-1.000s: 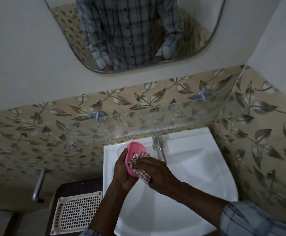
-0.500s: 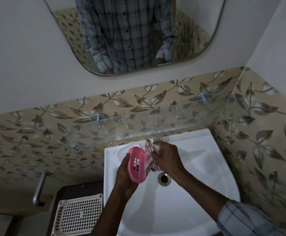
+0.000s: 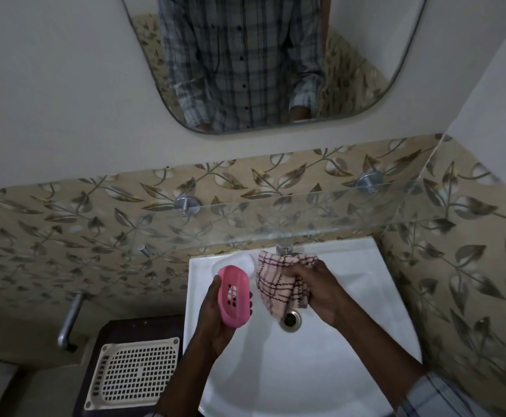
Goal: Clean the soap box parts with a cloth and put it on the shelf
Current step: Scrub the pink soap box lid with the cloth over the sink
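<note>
The left hand holds the pink soap box part over the sink, fingers curled round its long edges and its slotted face turned up toward the camera. The right hand grips the bunched checked cloth just beside the part but not touching it, above the drain and in front of the tap. This looks like a pause within the wiping step, with the cloth being regathered. To do the wipe well, a single layer of cloth should be pulled taut over one or two fingertips rather than used as a wad, so it can press into the slots and follow the inner corner under the rim, where soap scum is likely to sit. The left hand should pinch the part by its ends and turn it over between strokes, so that both faces and the covered edges are reached. Working low over the sink lets any drips and residue fall into it. The glass shelf runs along the tiles just above the tap and nothing of the soap box is on it yet. I cannot tell where the other part of the box is. A white grid tray lies on a dark stand to the left of the sink.
</note>
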`<state>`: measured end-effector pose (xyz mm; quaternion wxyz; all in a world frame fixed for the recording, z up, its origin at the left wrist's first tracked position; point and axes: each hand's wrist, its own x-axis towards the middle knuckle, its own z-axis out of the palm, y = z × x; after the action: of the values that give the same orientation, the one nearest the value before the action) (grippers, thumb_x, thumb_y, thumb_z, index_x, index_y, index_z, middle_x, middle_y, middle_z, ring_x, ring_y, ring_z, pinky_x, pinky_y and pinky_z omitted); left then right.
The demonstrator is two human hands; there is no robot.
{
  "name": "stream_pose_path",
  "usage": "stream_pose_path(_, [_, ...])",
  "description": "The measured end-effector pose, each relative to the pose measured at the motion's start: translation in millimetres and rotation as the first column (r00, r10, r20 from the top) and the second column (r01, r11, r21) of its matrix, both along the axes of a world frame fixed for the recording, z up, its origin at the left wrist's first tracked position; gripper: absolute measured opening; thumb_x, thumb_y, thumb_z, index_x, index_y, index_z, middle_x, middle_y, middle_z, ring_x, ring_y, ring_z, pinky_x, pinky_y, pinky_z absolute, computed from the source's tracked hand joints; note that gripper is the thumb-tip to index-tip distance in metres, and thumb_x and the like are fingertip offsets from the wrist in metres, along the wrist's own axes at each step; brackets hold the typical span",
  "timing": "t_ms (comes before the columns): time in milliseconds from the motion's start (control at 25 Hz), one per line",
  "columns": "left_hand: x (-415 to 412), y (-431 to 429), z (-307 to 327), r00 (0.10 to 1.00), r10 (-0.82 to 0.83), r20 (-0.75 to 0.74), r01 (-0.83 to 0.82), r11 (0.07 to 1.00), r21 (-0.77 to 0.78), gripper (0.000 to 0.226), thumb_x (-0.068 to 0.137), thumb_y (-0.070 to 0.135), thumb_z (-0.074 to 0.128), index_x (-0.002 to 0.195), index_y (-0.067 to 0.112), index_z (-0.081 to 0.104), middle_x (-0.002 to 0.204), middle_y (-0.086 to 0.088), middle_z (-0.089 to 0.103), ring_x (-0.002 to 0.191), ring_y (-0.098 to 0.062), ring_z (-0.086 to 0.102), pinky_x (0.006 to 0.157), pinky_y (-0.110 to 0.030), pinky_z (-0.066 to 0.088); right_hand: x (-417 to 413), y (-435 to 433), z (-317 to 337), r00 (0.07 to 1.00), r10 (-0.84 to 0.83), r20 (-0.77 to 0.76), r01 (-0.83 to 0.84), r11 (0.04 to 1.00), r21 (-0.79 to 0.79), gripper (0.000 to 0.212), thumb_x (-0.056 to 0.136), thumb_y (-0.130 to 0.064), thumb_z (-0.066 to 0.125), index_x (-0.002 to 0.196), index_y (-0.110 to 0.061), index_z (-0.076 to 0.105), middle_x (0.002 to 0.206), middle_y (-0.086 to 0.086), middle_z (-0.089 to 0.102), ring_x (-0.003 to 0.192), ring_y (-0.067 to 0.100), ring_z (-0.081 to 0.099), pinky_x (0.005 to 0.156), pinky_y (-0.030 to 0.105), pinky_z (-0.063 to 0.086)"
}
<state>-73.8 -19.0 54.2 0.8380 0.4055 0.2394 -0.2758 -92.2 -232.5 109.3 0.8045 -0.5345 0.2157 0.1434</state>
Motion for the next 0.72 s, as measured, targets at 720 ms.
stream_pose_path(720, [-42,-33,6,0.991,0.135,0.005,-0.107,0.807,-0.581,0.064,0.09,0.043,0.053,0.136,-0.001,0.057,0.134,-0.027,0.06,0.11,-0.04,0.066,0.091,-0.05,0.056,-48,60,25,0.952,0.307,-0.014,-0.045,0.094,-0.995,0.04,0.093,-0.041,0.058,0.127,-0.019,0.055,0.123,0.002,0.06,0.113,0.021,0.057,0.091,0.033,0.051])
